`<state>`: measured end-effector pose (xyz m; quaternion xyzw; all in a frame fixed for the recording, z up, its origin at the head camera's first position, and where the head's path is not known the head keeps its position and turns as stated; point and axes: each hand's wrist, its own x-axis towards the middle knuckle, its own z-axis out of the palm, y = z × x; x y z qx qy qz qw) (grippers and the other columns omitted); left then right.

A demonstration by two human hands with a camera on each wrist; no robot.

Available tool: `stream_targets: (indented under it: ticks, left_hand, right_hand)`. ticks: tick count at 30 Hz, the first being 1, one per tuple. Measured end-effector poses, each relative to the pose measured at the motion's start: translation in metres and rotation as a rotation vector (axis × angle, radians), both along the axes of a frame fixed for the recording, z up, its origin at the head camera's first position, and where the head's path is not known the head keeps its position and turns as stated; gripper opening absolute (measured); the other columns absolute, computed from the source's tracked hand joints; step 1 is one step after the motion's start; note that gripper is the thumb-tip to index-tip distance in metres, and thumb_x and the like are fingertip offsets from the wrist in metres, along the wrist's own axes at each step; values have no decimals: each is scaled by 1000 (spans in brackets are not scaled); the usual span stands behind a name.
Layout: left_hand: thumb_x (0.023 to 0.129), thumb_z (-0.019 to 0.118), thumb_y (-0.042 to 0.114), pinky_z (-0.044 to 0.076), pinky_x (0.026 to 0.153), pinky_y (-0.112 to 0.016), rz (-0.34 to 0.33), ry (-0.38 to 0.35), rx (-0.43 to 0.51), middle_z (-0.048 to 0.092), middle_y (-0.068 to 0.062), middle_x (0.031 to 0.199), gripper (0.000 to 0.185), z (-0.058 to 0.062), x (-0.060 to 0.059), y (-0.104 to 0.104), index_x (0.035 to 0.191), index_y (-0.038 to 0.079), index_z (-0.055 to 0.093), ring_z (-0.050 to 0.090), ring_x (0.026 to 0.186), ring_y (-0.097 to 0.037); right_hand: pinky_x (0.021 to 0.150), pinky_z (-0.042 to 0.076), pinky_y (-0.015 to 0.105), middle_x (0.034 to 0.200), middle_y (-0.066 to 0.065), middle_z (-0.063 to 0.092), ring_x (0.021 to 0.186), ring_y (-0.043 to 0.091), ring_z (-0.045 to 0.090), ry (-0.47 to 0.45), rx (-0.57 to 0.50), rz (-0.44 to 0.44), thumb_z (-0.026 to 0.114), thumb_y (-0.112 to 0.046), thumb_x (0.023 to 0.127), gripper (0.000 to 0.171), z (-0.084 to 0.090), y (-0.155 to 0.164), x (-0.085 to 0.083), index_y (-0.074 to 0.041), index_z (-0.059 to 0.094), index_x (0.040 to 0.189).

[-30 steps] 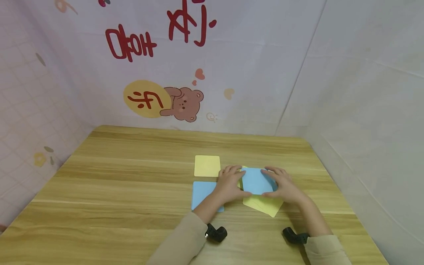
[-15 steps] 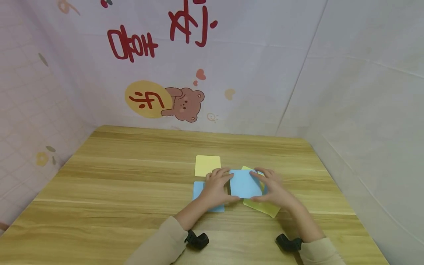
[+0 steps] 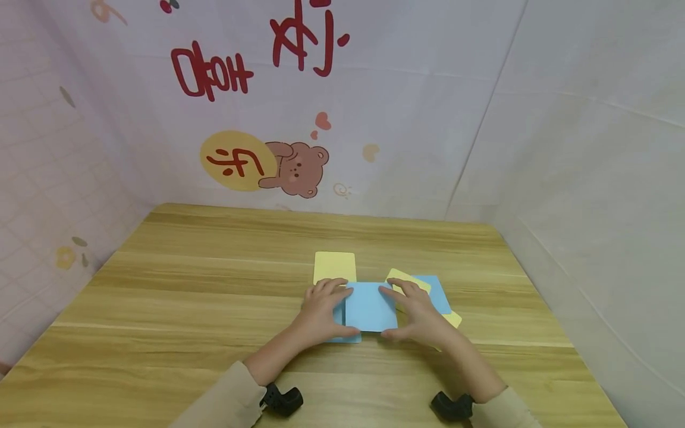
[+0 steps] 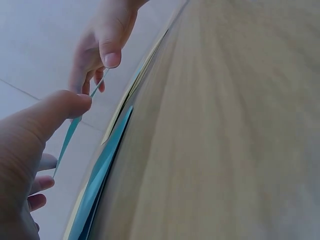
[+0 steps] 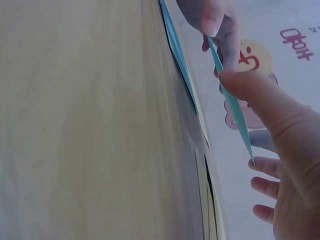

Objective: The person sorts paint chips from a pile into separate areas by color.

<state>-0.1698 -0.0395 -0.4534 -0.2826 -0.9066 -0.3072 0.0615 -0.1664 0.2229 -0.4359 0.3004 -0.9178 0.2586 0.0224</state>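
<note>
A square light-blue card [image 3: 370, 306] is held raised above the table by both hands. My left hand [image 3: 321, 310] pinches its left side between thumb and fingers, and my right hand [image 3: 421, 316] pinches the right side the same way. Seen edge-on in the left wrist view, the card [image 4: 68, 140] stays apart from the wood. Below the left hand lie blue cards [image 3: 348, 340], mostly hidden; in the left wrist view these blue cards [image 4: 102, 172] have slightly lifted edges. Beside the right hand, a loose pile shows a yellow card [image 3: 420, 281] overlapping another blue card [image 3: 440, 295].
One yellow card [image 3: 334, 265] lies flat behind the left hand. More yellow [image 3: 454, 319] pokes out of the right pile. The wooden table [image 3: 187, 285] is bounded by a printed cloth [image 3: 407, 119] at the back and sides. Black wrist cameras [image 3: 283, 402] sit on both forearms.
Both hands have carried the blue card leftward and a little nearer, from over the right pile to beside and partly over the left blue cards. The right pile's blue card now shows.
</note>
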Motion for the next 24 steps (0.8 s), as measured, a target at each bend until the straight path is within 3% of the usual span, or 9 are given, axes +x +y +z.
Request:
stream_targets:
  ticks: [6,24]
  left_hand:
    - [67,83,51,25,96,-58,5,-17,-14,44,-6,140,80,0,8,-18,131,8,59,33,129,-31]
    - [66,85,45,19,97,-58,5,-95,-15,42,-9,143,80,-3,16,-60,131,6,59,29,132,-32]
  right_hand:
    - [100,26,56,149,12,33,133,30,28,-43,12,10,84,-44,70,87,-1,-17,5,-14,47,143]
    - [100,27,52,146,13,36,133,30,30,-45,34,35,79,-54,71,88,-19,-58,8,-12,48,142]
